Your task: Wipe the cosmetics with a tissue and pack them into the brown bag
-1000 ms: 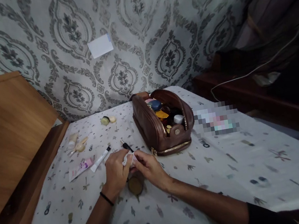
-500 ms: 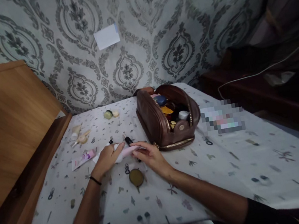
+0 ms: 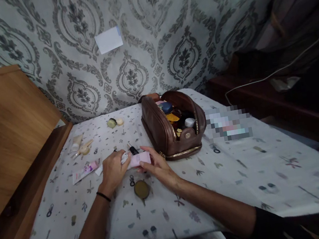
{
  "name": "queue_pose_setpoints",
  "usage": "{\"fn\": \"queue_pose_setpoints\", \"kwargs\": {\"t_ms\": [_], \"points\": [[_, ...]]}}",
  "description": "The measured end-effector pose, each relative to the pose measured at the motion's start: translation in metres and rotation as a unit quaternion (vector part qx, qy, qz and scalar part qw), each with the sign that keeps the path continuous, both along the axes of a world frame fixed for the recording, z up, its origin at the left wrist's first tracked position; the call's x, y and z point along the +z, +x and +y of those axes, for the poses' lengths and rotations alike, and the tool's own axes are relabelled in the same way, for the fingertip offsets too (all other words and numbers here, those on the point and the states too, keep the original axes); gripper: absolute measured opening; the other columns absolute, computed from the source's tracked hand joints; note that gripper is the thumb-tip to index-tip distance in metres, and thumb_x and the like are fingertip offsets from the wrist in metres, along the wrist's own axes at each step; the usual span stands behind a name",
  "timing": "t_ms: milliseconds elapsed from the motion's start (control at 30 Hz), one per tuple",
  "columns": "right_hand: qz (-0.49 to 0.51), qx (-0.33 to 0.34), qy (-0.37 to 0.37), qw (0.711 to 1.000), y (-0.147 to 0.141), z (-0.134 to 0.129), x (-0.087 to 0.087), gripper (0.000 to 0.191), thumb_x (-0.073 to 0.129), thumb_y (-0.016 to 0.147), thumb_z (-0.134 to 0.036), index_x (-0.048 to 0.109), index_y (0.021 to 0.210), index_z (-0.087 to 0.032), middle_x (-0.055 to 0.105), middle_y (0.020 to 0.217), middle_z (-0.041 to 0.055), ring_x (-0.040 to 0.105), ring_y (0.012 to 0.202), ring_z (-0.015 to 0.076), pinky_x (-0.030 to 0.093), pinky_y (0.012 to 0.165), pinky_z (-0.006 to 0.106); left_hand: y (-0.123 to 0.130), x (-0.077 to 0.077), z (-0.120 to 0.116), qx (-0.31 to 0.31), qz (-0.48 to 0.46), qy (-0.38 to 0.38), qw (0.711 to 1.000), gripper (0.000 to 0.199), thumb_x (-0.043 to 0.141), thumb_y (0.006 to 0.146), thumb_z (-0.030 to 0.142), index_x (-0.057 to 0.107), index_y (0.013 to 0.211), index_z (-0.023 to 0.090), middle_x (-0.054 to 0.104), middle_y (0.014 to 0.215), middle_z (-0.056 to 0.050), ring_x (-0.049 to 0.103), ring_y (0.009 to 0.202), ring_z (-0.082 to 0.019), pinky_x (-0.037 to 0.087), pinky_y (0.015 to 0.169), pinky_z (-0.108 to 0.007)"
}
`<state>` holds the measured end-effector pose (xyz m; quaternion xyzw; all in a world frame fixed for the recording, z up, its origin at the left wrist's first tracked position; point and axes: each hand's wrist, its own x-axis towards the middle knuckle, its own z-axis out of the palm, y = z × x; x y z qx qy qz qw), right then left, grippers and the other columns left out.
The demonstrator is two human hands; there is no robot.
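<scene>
A pale pink squeeze tube (image 3: 138,159) lies level just above the table. My right hand (image 3: 160,168) is closed on its right end, thumb in front and fingers behind. My left hand (image 3: 114,170) is closed at the tube's other end, around a crumpled white tissue-like piece (image 3: 125,157) that also shows left of the fingers. Just behind the tube lies a small black bottle (image 3: 133,149). Nearer me is a round olive-gold case (image 3: 141,189). A white and pink tube (image 3: 85,172) rests left of my left hand.
An unzipped brown leather bag (image 3: 174,133) filled with cosmetics stands right of my hands. Farther back are a green round jar (image 3: 111,122) and a cream lid (image 3: 120,121). At the left lie a beige tube (image 3: 77,143) and a yellowish clip-like item (image 3: 84,148). A patterned cloth (image 3: 236,196) covers the table.
The pink tube has turned so its broad printed face shows, and my right fingers have shifted around its end. The whole view has moved slightly to the right.
</scene>
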<state>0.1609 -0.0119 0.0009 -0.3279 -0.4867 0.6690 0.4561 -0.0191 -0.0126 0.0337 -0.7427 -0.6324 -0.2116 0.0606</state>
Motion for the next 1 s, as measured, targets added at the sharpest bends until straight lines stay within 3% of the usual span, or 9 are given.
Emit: {"fn": "queue_pose_setpoints", "kwargs": {"t_ms": [167,333,467,567,667,800,1000], "points": [[-0.001,0.024,0.061,0.998,-0.002,-0.001,-0.003,0.053,0.068,0.08,-0.038,0.048,0.128,-0.027,0.058,0.1,0.0025,0.063,0.081,0.0161,0.059,0.079,0.036,0.009,0.0,-0.004,-0.039,-0.019,-0.021,0.999,0.04,0.04,0.098,0.044,0.07,0.096,0.017,0.075,0.09,-0.011,0.069,0.086,-0.024,0.046,0.074,-0.03],[0.017,0.03,0.087,0.996,-0.004,-0.001,-0.003,0.043,0.065,0.083,-0.048,0.054,0.116,-0.024,0.054,0.09,0.0013,0.056,0.08,0.0154,0.061,0.071,0.032,0.017,0.008,-0.01,-0.078,-0.05,-0.048,0.995,0.039,0.039,0.097,0.044,0.069,0.095,0.019,0.073,0.085,-0.01,0.068,0.08,-0.023,0.044,0.07,-0.029],[0.021,0.026,0.118,0.992,0.004,0.002,0.012,0.038,0.062,0.084,-0.054,0.059,0.102,-0.021,0.056,0.088,0.0019,0.058,0.08,0.0162,0.061,0.069,0.031,0.007,0.014,-0.008,-0.065,-0.128,-0.072,0.987,0.043,0.038,0.097,0.048,0.066,0.082,0.019,0.07,0.073,-0.006,0.063,0.069,-0.02,0.041,0.065,-0.028],[0.022,0.007,0.134,0.991,0.017,0.005,0.031,0.037,0.063,0.084,-0.054,0.059,0.098,-0.02,0.057,0.087,0.0016,0.059,0.08,0.0159,0.061,0.069,0.031,0.001,0.015,-0.005,-0.058,-0.255,-0.072,0.963,0.046,0.042,0.094,0.052,0.06,0.068,0.018,0.064,0.064,-0.002,0.058,0.063,-0.017,0.041,0.062,-0.026],[0.024,-0.015,0.141,0.99,0.032,0.007,0.049,0.036,0.063,0.084,-0.052,0.059,0.097,-0.019,0.057,0.086,0.001,0.06,0.077,0.0148,0.062,0.069,0.03,0.004,0.014,-0.005,-0.001,-0.414,-0.08,0.907,0.048,0.051,0.087,0.06,0.06,0.067,0.017,0.063,0.061,-0.002,0.058,0.06,-0.016,0.045,0.058,-0.025],[0.041,-0.036,0.149,0.987,0.046,0.003,0.061,0.035,0.063,0.085,-0.052,0.061,0.097,-0.019,0.057,0.085,0.0003,0.06,0.077,0.0141,0.063,0.069,0.029,0.021,0.016,-0.008,0.104,-0.609,-0.125,0.777,0.05,0.063,0.075,0.066,0.063,0.076,0.016,0.057,0.049,0.002,0.049,0.041,-0.013,0.037,0.038,-0.022],[0.037,-0.062,0.168,0.983,0.053,-0.01,0.059,0.034,0.059,0.088,-0.051,0.061,0.1,-0.02,0.061,0.089,0.0015,0.064,0.073,0.0136,0.062,0.069,0.028,0.042,0.028,-0.01,0.099,-0.778,-0.214,0.582,0.034,0.067,0.077,0.051,0.06,0.074,0.018,0.049,0.042,0.006,0.035,0.026,-0.008,0.026,0.026,-0.019]]}}
